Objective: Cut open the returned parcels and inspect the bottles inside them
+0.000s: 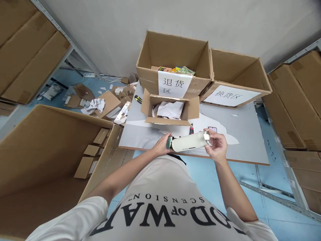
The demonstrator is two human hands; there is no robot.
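- Fingers of the right hand: curled around the clear, shiny cap end of a cream-white cylindrical bottle, thumb on top, gripping it.
- Fingers of the left hand: closed loosely over the other end of the cream-white bottle, where a dark green part shows between fingers and palm; what that part is cannot be told.
- Cream-white bottle: held lying sideways between both hands, just above the near edge of the grey-white tabletop, close in front of the person's chest.
- Small open brown cardboard box: on the tabletop just beyond the bottle, flaps spread, crumpled white paper inside.
- Large open brown carton with a white paper label bearing Chinese characters: behind the small box; a few colourful small packages lie at its bottom.
- Second large open brown carton, also labelled in white: just beside the first, on its right.
- Small dark phone-like object: flat on the tabletop, just beyond the right hand.
- Red-and-black tool: partly hidden, between the small box and the bottle.
- Very large open brown carton: on the floor to the left, touching the table's corner, with small flat cardboard boxes inside.
- Torn cardboard and paper scraps: strewn on the blue floor left of the table.
- Metal shelving with stacked brown cartons: along the right side; similar stacks at upper left.
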